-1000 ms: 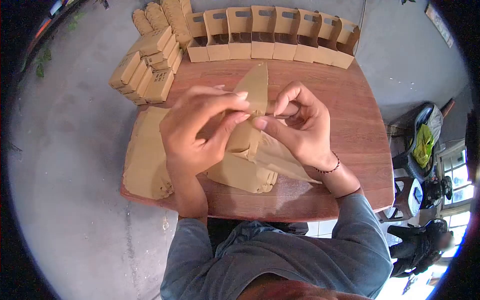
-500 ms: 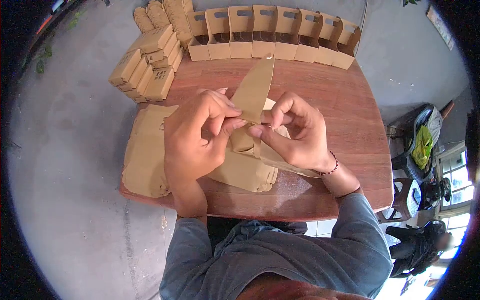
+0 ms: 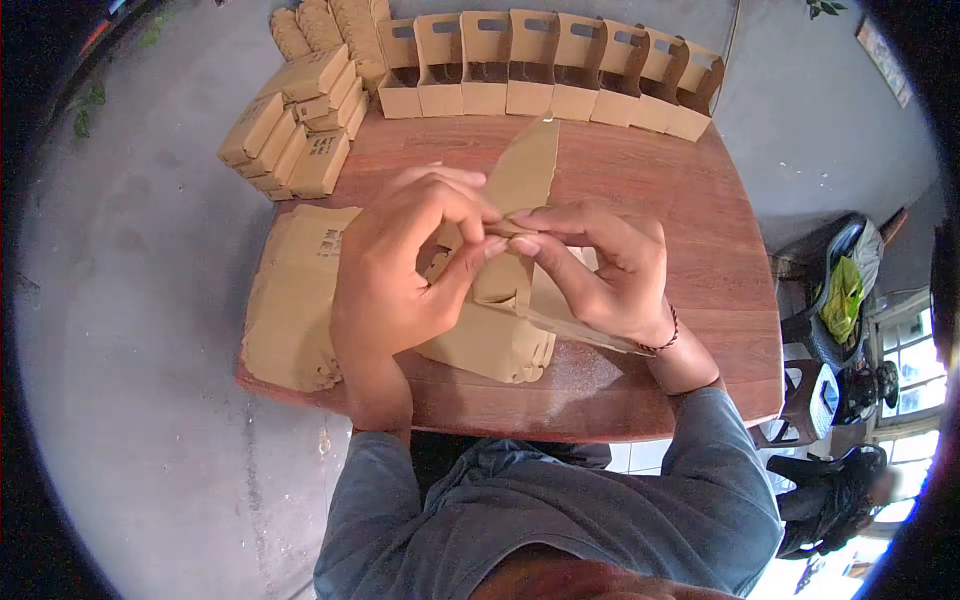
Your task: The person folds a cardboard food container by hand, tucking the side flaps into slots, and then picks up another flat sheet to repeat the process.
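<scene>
Both hands meet over a partly folded brown cardboard carrier [image 3: 530, 165], whose tall panel points away from me. My left hand [image 3: 405, 265] pinches a folded edge of it between thumb and fingers. From the other side my right hand [image 3: 605, 265] grips the same edge, fingertips close to the left ones. Part of the cardboard extends under my right hand and wrist. Below it lies a stack of flat cardboard pieces [image 3: 490, 345], and left of my left hand is another flat printed stack [image 3: 290, 300]. The fingers hide the fold itself.
Several assembled carriers with handle slots [image 3: 530, 60] stand in a row along the far edge of the wooden table [image 3: 680, 260]. Folded printed boxes [image 3: 290, 140] are piled at the back left. A chair with bags [image 3: 840, 290] and a seated person [image 3: 835, 500] are at the right.
My right fingers have moved in beside the left ones and closed on the fold. The carrier's tall panel has shifted slightly right.
</scene>
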Motion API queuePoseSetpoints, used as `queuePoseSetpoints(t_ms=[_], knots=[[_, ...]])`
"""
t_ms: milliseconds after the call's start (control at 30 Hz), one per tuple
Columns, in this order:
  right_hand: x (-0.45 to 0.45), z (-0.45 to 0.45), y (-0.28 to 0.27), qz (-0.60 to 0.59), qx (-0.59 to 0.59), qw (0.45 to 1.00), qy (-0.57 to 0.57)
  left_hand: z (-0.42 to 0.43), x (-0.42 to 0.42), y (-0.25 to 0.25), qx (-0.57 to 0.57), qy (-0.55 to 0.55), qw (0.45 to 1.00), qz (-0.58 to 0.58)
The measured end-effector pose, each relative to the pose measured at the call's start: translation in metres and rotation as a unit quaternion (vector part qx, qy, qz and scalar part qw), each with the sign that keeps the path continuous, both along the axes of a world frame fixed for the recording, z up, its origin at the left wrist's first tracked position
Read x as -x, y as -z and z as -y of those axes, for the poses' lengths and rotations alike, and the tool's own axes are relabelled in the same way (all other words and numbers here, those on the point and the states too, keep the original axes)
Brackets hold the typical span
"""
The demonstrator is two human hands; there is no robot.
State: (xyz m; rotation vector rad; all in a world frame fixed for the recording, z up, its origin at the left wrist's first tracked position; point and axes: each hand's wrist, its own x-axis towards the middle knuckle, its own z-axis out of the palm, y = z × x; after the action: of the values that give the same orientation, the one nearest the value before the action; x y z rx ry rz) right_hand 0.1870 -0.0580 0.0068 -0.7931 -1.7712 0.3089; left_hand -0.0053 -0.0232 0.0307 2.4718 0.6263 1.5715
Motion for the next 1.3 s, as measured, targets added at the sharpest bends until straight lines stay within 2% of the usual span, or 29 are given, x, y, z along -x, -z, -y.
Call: queuePoseSetpoints(t_ms=[100,167,300,367,500,567,800,900,967,1100,1167,1233,1300], knots=[[0.0,-0.002,0.003,-0.022,0.01,0.999,-0.028,0.0,0.0,-0.003,0.025,0.0,1.0,0.001],[0.002,0.0,0.004,-0.116,0.071,0.989,-0.062,-0.003,0.0,-0.003,0.028,0.022,0.999,-0.013],[0.004,-0.001,0.008,-0.071,0.019,0.996,-0.044,-0.009,0.0,0.002,0.022,0.038,0.998,-0.035],[0.007,-0.004,0.014,-0.076,-0.056,0.994,-0.055,-0.011,-0.003,0.005,0.002,0.041,0.999,-0.025],[0.003,-0.001,0.015,-0.041,-0.067,0.996,-0.043,-0.011,-0.002,0.005,-0.016,0.041,0.999,-0.032],[0.002,0.002,0.012,-0.017,-0.049,0.998,-0.032,-0.008,-0.007,0.007,-0.057,-0.01,0.998,-0.037],[0.002,0.001,0.013,-0.019,-0.032,0.999,-0.009,-0.012,-0.015,0.008,-0.129,-0.031,0.99,-0.046],[0.001,0.005,0.001,-0.027,0.016,0.999,-0.028,-0.017,-0.016,0.011,-0.143,-0.036,0.989,-0.017],[-0.002,0.009,-0.005,-0.037,0.08,0.993,-0.084,-0.021,-0.016,0.013,-0.139,-0.032,0.99,0.015],[-0.006,0.004,-0.007,-0.084,0.133,0.978,-0.139,-0.022,-0.015,0.013,-0.135,-0.028,0.99,0.015],[-0.007,0.005,-0.014,-0.234,0.292,0.891,-0.257,-0.022,-0.015,0.014,-0.121,-0.024,0.992,0.041],[-0.006,0.003,-0.015,-0.254,0.284,0.878,-0.29,-0.026,-0.01,0.012,-0.108,-0.026,0.992,0.059],[-0.006,0.002,-0.016,-0.277,0.24,0.894,-0.258,-0.028,-0.002,0.011,-0.096,-0.029,0.992,0.076]])
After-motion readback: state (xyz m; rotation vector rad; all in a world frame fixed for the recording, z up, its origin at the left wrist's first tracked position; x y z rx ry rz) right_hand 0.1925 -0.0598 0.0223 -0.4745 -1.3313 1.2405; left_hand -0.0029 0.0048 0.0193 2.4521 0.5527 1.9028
